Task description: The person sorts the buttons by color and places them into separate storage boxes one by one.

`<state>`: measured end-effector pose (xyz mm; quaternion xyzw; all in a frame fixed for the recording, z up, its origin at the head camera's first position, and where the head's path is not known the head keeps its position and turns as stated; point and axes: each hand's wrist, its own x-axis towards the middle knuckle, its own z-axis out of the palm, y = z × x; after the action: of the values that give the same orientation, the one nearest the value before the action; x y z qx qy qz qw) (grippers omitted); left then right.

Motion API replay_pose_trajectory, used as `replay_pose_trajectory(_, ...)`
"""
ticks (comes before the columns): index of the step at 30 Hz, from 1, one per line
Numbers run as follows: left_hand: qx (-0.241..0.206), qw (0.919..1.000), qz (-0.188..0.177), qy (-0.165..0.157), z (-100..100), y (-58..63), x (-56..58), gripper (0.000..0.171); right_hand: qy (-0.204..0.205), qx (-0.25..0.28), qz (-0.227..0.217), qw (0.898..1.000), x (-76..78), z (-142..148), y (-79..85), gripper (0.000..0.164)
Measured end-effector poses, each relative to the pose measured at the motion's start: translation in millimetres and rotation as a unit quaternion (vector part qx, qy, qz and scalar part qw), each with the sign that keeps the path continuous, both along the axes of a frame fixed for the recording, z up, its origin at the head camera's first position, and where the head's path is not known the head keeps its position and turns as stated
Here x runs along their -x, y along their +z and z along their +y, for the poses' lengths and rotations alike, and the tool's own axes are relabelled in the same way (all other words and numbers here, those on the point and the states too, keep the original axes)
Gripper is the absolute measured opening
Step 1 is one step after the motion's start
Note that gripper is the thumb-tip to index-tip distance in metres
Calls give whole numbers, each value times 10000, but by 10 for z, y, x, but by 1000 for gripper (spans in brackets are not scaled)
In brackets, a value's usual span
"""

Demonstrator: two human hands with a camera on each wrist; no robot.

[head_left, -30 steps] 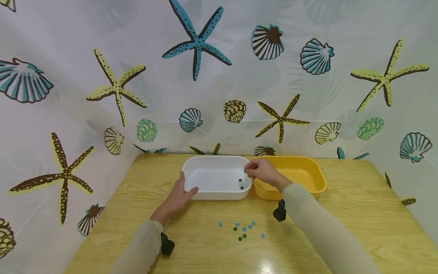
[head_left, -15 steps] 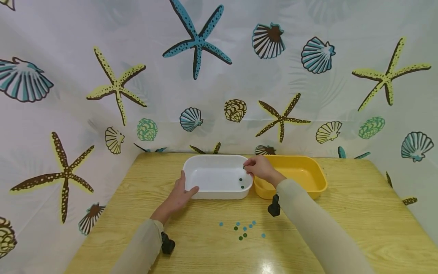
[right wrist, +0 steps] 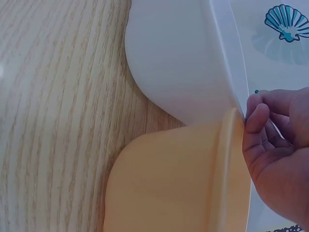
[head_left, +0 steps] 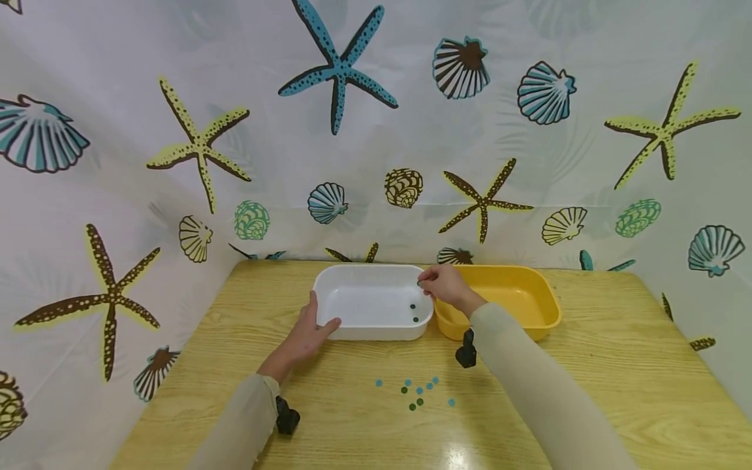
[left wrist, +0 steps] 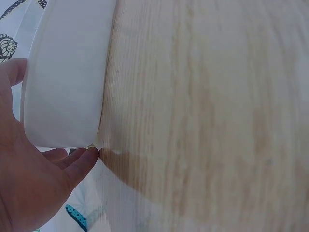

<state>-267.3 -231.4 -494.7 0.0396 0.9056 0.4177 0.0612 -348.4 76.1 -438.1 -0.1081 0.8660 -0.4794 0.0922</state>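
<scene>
My left hand (head_left: 302, 333) grips the front left corner of a white plastic basin (head_left: 376, 333), its thumb at the front rim and its fingers along the end wall. Over the basin's right rim, my right hand (head_left: 444, 286) pinches a small dark green disc (right wrist: 257, 91) between thumb and fingertips. Inside the basin, near its right end, lie two more discs, one green disc (head_left: 413, 306) behind another green disc (head_left: 416, 320). A yellow basin (head_left: 452, 330) stands against the white one's right side, partly hidden by my right hand and wrist.
On the wooden table (head_left: 346, 431) in front of the basins lie several loose discs, some light blue, like one blue disc (head_left: 451, 402), and some green, like one green disc (head_left: 412, 407). A shell-and-starfish curtain (head_left: 376, 143) hangs behind and at both sides.
My right hand has moved slightly up and back along the white basin's right rim, still pinching the green disc. My left hand keeps its grip in the same place.
</scene>
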Motion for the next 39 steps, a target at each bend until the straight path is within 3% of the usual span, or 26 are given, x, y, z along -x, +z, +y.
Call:
replay_pose_trajectory(9, -42, 10000, -20, 24, 13, 25, -11, 91, -52, 22, 7, 10000, -2, 8, -32, 23)
replay_pose_trajectory(20, -78, 9999, -68, -1, 20, 18, -3, 91, 331, -333, 104, 9988, -120, 128, 38, 22)
replay_pose_trajectory(29, 58, 9997, -245, 26, 16, 45, -8, 91, 789, -510, 493, 9944, -323, 250, 105, 23)
replay_pose_trajectory(39, 88, 9999, 89, -108, 28, 36, -6, 90, 1350, -423, 834, 9864, -623, 337, 98, 17)
